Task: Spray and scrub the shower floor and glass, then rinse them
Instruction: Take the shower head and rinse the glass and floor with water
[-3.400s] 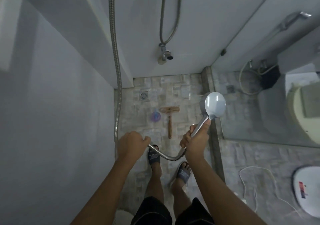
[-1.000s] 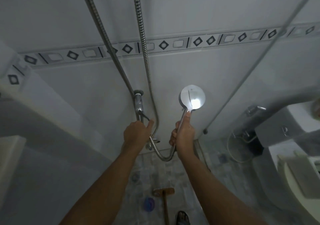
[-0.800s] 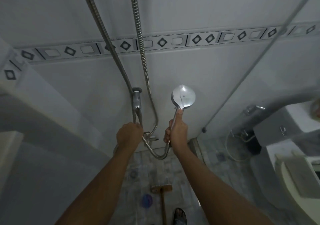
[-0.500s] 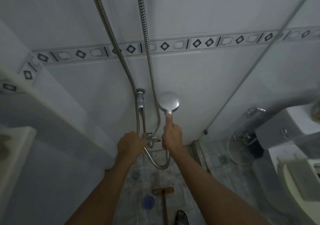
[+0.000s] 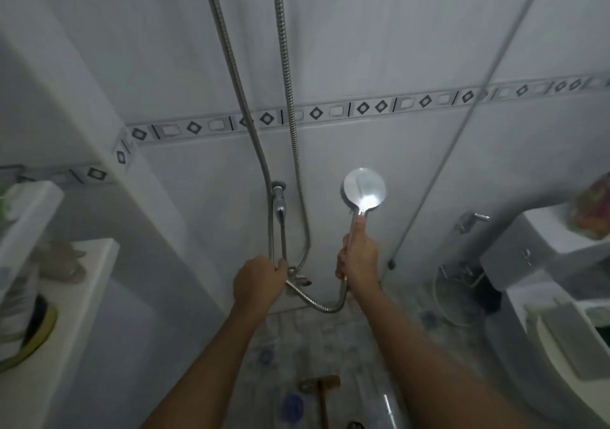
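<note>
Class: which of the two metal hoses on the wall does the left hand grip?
The left hose, running down into the left hand; the right hose hangs untouched.

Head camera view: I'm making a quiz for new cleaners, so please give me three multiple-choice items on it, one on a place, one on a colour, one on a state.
1. The brush lies:
A. on the shower floor
B. on the toilet lid
C. in a sink

2. The shower head is:
A. black
B. silver
C. red

3. The grip of the right hand is:
A. empty and loose
B. flat against the wall
C. closed round the shower head's handle

Answers:
1 A, its wooden head sits on the tiles low in the view.
2 B, its round back shines like bare metal.
3 C, the fingers curl round the handle above the hose.
</note>
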The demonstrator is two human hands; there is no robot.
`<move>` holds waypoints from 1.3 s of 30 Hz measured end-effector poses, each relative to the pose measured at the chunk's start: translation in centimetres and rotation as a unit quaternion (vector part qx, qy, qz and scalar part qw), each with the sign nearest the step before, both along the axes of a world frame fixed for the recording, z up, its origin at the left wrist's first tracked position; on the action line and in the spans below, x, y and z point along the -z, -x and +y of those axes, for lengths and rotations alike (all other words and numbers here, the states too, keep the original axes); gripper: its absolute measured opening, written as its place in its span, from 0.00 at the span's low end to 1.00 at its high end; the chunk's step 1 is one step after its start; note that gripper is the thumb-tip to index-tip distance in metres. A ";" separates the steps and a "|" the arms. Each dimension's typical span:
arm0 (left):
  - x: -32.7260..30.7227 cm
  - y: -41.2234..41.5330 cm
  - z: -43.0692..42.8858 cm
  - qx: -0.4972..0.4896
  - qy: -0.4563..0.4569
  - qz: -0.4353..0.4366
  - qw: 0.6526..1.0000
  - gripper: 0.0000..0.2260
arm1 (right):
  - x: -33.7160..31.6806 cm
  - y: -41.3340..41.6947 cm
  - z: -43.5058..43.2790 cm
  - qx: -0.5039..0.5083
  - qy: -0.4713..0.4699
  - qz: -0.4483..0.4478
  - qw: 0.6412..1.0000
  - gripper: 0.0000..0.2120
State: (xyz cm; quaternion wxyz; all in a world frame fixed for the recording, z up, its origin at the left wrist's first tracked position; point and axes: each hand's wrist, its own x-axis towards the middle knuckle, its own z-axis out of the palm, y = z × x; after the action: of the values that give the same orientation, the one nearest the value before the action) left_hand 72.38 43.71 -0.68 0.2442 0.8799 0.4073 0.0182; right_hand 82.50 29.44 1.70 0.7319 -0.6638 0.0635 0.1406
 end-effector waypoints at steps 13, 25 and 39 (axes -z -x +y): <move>-10.5 -2.0 -0.7 0.052 -0.024 -0.131 0.990 0.22 | -13.6 -0.5 -1.1 -0.094 -0.017 -0.072 0.993 0.28; -30.3 -14.3 -0.1 0.041 -0.034 -0.307 0.950 0.27 | -36.2 -11.7 -6.1 -0.213 -0.420 -0.152 0.869 0.11; -46.4 -21.4 -5.7 0.194 -0.116 -0.525 0.821 0.28 | -61.6 -18.5 -7.6 0.011 -0.194 -0.555 0.809 0.13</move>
State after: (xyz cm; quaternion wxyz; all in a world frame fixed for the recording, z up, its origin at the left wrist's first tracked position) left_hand 93.74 37.97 45.74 0.3158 0.8198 0.0332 0.4765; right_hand 101.01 21.82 63.31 0.7577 -0.4720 -0.3746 -0.2504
